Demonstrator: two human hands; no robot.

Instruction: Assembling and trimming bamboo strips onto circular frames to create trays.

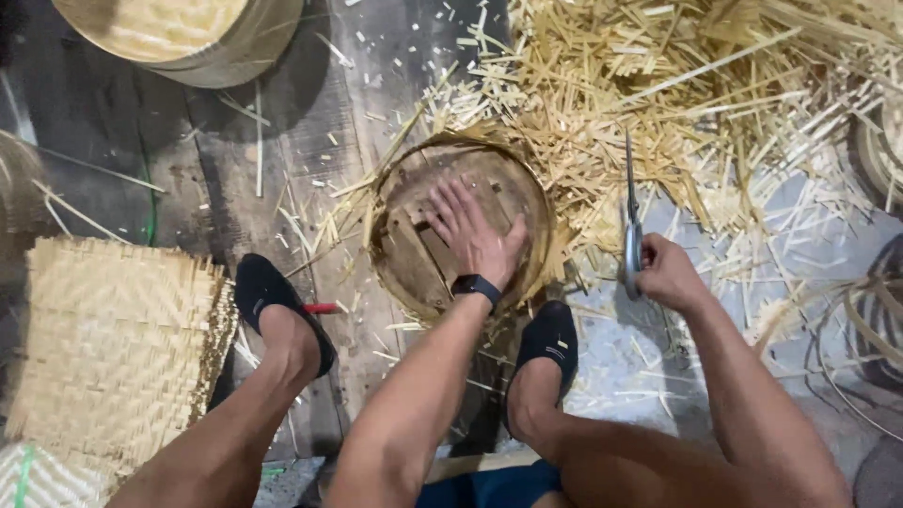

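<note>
My left hand (470, 229) lies flat, fingers spread, on a round wooden disc (414, 259) set inside a bamboo hoop (381, 193) on the floor between my feet. A black watch sits on that wrist. My right hand (666, 273) grips the handles of metal shears (631, 212), whose blades point up and away toward the pile of bamboo offcuts. The shears are to the right of the hoop, not touching it.
A big heap of cut bamboo strips (658, 94) covers the floor at upper right. A stack of woven bamboo mats (113, 348) lies at left. A round woven basket (188, 38) stands at top left. Bent hoops (865, 320) lie at right. A red pencil (323, 308) is by my left foot.
</note>
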